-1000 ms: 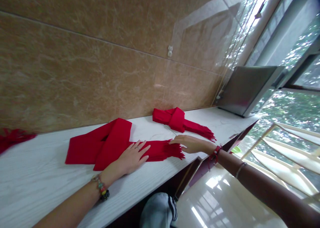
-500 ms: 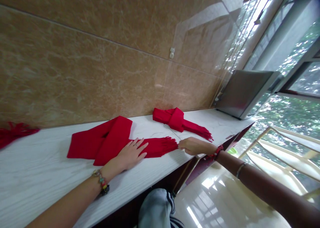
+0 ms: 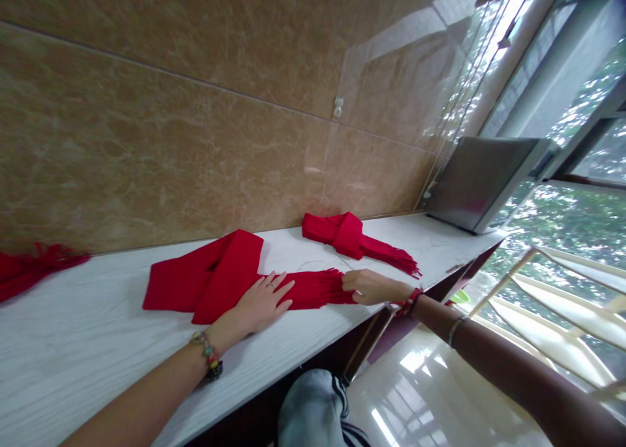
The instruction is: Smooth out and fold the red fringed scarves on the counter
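A red fringed scarf [image 3: 227, 280] lies on the white counter, folded across itself at the left with its tail stretched to the right. My left hand [image 3: 259, 303] rests flat on the tail beside the fold, fingers spread. At the fringe end, my right hand [image 3: 364, 286] has its fingers curled over the strands; the fingertips are partly hidden. Behind it, close to the wall, lies a second red scarf [image 3: 347, 235], folded in a similar crossed shape with its fringe pointing right.
More red fringed cloth [image 3: 39, 267] shows at the left edge of the white counter [image 3: 73, 342]. A grey metallic box-like appliance [image 3: 484, 179] stands at the far right end. Beyond the counter's front edge is a cream tiered rack [image 3: 552, 303]. A tiled wall [image 3: 195, 140] runs behind.
My right hand has shifted slightly left, from the tips of the fringe onto its strands. My left hand stays flat on the scarf. The view has shifted a little.
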### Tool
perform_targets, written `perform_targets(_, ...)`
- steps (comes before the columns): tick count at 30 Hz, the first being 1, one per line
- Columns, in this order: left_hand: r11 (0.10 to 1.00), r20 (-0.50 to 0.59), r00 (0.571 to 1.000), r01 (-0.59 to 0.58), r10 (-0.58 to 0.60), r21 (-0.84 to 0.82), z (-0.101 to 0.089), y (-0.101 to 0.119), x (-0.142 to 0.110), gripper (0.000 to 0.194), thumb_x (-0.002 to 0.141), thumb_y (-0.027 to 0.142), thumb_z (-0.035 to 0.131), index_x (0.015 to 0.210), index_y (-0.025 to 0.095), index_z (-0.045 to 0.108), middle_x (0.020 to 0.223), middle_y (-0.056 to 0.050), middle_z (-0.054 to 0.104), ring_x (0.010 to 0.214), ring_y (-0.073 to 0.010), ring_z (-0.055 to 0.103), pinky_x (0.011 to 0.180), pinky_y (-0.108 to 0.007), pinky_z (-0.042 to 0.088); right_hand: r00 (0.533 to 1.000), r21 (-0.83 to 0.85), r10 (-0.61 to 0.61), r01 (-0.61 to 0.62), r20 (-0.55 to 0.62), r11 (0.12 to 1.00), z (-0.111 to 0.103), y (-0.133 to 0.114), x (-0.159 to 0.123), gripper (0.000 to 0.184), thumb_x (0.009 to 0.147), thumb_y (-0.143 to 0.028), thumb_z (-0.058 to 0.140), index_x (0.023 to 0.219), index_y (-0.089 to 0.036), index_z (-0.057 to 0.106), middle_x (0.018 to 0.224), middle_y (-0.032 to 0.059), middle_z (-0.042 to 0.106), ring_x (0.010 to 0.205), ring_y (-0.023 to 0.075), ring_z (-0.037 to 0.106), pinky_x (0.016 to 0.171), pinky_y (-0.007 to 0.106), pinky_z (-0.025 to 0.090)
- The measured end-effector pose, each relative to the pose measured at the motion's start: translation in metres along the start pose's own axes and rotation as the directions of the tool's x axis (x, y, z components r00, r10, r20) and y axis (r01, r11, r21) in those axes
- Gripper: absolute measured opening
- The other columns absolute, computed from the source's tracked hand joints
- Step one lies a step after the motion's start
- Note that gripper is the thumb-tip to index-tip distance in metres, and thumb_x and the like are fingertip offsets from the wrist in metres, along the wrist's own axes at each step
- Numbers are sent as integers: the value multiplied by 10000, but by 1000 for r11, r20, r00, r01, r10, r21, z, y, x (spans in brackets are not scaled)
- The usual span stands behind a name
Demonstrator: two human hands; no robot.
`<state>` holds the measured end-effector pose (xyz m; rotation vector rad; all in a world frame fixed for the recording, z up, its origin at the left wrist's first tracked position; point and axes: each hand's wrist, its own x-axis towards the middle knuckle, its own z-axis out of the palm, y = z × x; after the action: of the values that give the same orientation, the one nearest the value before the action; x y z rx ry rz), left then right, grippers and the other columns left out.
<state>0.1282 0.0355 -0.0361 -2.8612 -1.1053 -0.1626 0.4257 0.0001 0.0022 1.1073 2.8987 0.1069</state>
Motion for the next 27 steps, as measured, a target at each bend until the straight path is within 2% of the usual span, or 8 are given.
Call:
perform_targets(3,1000,-19,1000,5,-5,10,4,-1,0,468,905,397,311,1332,210,351,1395,-125,321,1278,-263,287,1015,-407,238,993,-46,117,-116,26,992,-11,19,-30,175,676,-50,414,625,-160,540,676,43,570,673,139,517,674,271,425)
perform_targets(5,1000,-55,998,-9,10,23,5,0,0,462,904,395,316,1324,209,364,1389,-125,334,1270,-264,303,1011,-405,246,986,-11,158,-159,-53,987,-20,17,-29,172,693,-54,419,653,-158,551,704,46,573,680,137,521,665,268,431)
perform_targets(8,998,-120,992,-35,43,61,3,1,-2,452,894,389,353,1297,192,404,1361,-132,379,1245,-267,340,996,-394,272,974,101,108,-89,-200,991,-24,-8,1,165,717,-74,453,781,-165,576,831,56,587,778,141,535,719,270,443)
perform_targets(11,993,-195,977,-68,86,98,-5,4,-3,396,875,390,407,1185,169,518,1236,-131,500,1125,-248,460,942,-366,335,978,119,-13,39,-210,992,-16,-42,40,161,761,-143,495,885,-176,592,939,60,604,895,155,537,810,282,430)
perform_targets(14,988,-234,963,-114,136,103,-10,5,-2,279,880,347,418,1003,173,598,1015,-79,590,918,-193,549,826,-316,407,977,79,12,5,-211,997,-7,-60,58,180,829,-177,449,927,-168,601,934,65,628,902,159,553,815,282,430)
perform_targets(17,984,-227,960,-145,166,105,-9,3,0,205,877,301,440,926,173,593,939,-55,591,850,-172,555,750,-285,429,969,39,81,-74,-235,997,-3,-59,54,182,848,-172,443,925,-151,607,905,77,639,854,161,571,782,279,442)
perform_targets(24,966,-157,957,-223,243,134,-18,3,-4,136,867,222,464,944,156,555,895,-64,598,816,-171,569,667,-259,441,974,-160,-2,-35,-226,986,7,-46,48,185,851,-125,423,887,-139,604,823,72,634,795,161,563,730,279,431)
perform_targets(27,954,-101,958,-252,270,160,-27,7,-9,124,849,168,475,943,150,554,858,-62,608,766,-170,576,627,-256,444,957,-206,13,-75,-289,976,8,-46,49,177,845,-119,424,874,-141,598,804,71,619,770,159,547,718,281,418)
